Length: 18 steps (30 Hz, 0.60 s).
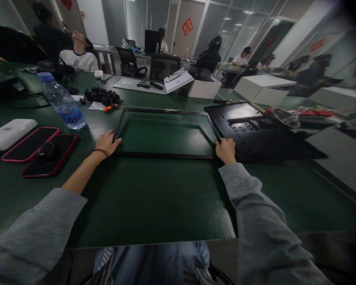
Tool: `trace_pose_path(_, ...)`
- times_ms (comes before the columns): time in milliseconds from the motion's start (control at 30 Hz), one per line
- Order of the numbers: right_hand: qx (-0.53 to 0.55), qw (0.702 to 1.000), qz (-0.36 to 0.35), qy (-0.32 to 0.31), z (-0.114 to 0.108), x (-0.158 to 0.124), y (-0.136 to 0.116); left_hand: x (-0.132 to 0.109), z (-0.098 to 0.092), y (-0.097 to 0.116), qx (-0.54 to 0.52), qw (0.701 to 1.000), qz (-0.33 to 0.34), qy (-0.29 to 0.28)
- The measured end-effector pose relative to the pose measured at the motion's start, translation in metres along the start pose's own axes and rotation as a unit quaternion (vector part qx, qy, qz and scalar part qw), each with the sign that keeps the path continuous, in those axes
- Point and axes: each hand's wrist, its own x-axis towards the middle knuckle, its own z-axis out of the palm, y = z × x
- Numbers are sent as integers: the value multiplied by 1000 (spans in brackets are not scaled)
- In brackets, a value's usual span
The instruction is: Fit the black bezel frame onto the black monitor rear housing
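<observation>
A thin black rectangular frame (166,155) is held by its two short sides just over the green table (154,198), and the tabletop shows through its opening. My left hand (106,144) is closed on its left side, fingers wrapped over the edge. On the right side, my right hand (226,150) grips the frame near its lower corner, fingers curled. A flat black panel (255,134) with a recessed middle lies on the table to the right, beside my right hand.
At left are a water bottle (63,103), two red-edged phones (52,158) and a white device (13,132). Behind the frame lie black cables (102,96) and an open white box (203,88). Another white box (261,88) stands back right. People sit at tables beyond.
</observation>
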Motion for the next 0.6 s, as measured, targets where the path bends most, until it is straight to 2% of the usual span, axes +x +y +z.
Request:
trace_pose_path(100, -24, 1000, -4, -19, -1, -3, 0, -2, -1, 1, 29, 999, 0, -20)
trace_pose_path(333, 2, 1000, 4, -2, -1, -4, -1, -5, -6, 9, 49, 999, 14, -14)
trace_pose_path(500, 0, 1000, 9, -17, 0, -2, -2, -14, -9, 19, 77, 997, -5, 4)
trace_pose_path(600, 30, 999, 0, 13, 0, 1, -4, -19, -13, 29, 75, 997, -6, 25)
